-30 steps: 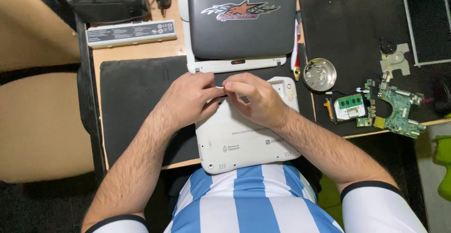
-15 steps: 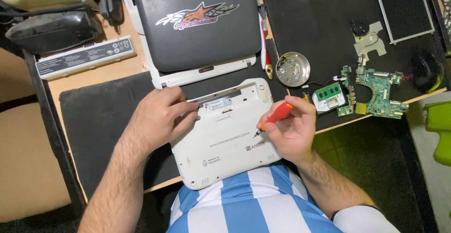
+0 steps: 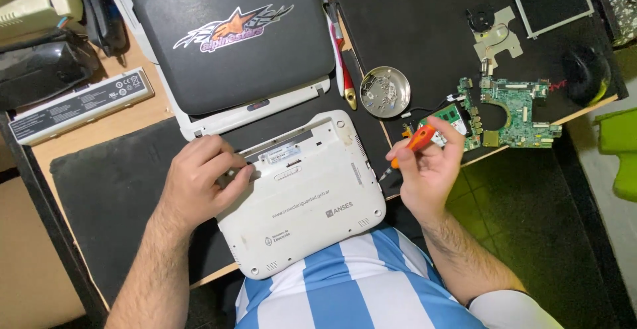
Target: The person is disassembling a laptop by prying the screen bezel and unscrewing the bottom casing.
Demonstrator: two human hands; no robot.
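A: White small laptop (image 3: 302, 196), underside up, lying on a black mat (image 3: 113, 190) at the near edge of the surface (image 3: 142, 113). Shell is matte plastic with rounded corners, a little scuffed, and small vent slots show near its edges.

B: Left hand (image 3: 202, 180)?

A: Resting flat on the laptop's upper left corner, fingers together and curled over the edge of a long empty slot along its far side. It presses down and grips nothing.

B: And the right hand (image 3: 428, 170)?

A: Lifted off to the right of the laptop, clear of it. Closed round a small screwdriver (image 3: 408, 148) with an orange handle and a thin metal shaft; the tip points down and left, towards the laptop's right edge.

B: What lies around it?

A: A second laptop (image 3: 232, 44), dark lid closed, smooth, with a star-shaped sticker, just beyond the white one. A long pale battery pack (image 3: 79, 103) to the left on bare wood. A round shiny metal dish (image 3: 385, 91) holding tiny bits, too small to tell what. Red and white pen (image 3: 340, 57) beside it.

B: Far right?

A: A green circuit board (image 3: 514, 111), jagged in outline, on a second black mat, half over the surface's edge. A small fan on a bent metal plate (image 3: 494, 27) beyond it.
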